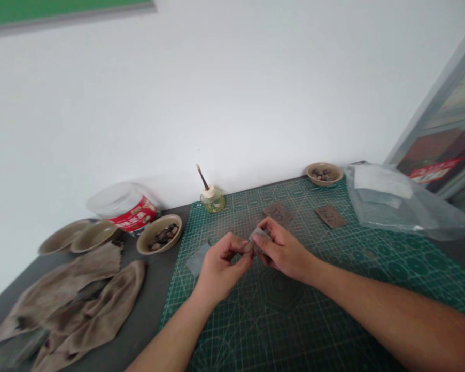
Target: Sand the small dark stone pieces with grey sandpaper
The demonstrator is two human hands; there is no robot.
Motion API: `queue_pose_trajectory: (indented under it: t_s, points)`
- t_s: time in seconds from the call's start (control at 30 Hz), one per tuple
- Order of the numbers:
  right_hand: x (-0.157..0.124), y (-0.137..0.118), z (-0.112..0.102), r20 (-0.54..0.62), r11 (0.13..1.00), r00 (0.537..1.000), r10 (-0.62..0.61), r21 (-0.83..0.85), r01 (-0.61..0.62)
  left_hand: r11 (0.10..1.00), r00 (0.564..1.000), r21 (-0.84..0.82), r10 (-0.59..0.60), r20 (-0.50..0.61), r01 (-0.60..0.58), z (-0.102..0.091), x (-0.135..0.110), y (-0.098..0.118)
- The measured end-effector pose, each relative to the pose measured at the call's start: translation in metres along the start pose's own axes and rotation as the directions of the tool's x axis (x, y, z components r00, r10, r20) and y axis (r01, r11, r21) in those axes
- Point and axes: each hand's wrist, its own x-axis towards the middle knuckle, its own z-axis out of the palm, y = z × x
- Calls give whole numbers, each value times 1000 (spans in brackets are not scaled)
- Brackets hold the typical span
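Note:
My left hand (pixel 225 263) pinches a small brownish piece (pixel 248 247), mostly covered by the fingertips, so its kind cannot be made out. Pressed close against it, my right hand (pixel 277 248) grips a folded grey piece of sandpaper (pixel 259 238). Both hands meet above the green cutting mat (pixel 232 320). Beside my left wrist a grey sheet (pixel 197 260) lies on the mat. Just beyond the hands are two brown sandpaper pieces with handwritten numbers, one behind (pixel 277 212) and another to the right (pixel 330 216).
Bowls of small stones stand left (pixel 142 243) and back right (pixel 324 181). A glass jar (pixel 213 200) with a brush sits by the wall. Further left are a plastic tub (pixel 134 214), empty bowls (pixel 64 237) and a brown cloth (pixel 116 310). A plastic bag (pixel 422 217) lies right.

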Motion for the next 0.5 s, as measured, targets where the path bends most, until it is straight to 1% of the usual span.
queue_pose_trajectory:
  t_s: [0.07, 0.1, 0.17, 0.23, 0.3, 0.37, 0.43, 0.5]
  points:
    - [2, 2, -2, -62, 988, 998, -9, -157, -1, 1000, 1000, -27, 14, -19, -15, 1, 1, 2]
    - [2, 3, -3, -96, 978, 995, -18, -210, -3, 999, 999, -46, 18, -32, -19, 1, 2, 2]
    - [3, 3, -5, -159, 966, 986, -57, -257, 14, 996, 999, -87, 14, -47, -18, 1, 3, 4]
    - [2, 1, -7, -193, 957, 975, -113, -284, 54, 994, 999, -109, -5, -45, 0, 1, 5, 4]
    - [1, -1, -8, -176, 953, 976, -128, -295, 72, 995, 999, -95, -35, -41, 31, -1, 6, 4]
    - [0, -4, -10, -147, 966, 985, -93, -255, 53, 996, 997, -59, -65, -43, 63, -2, 7, 3]
    - [0, -7, -12, -151, 979, 986, -68, -202, 37, 996, 994, -27, -89, -58, 87, -4, 8, 3]
    - [0, -11, -14, -169, 977, 980, -105, -200, 70, 995, 993, -12, -103, -66, 102, -4, 9, 2]
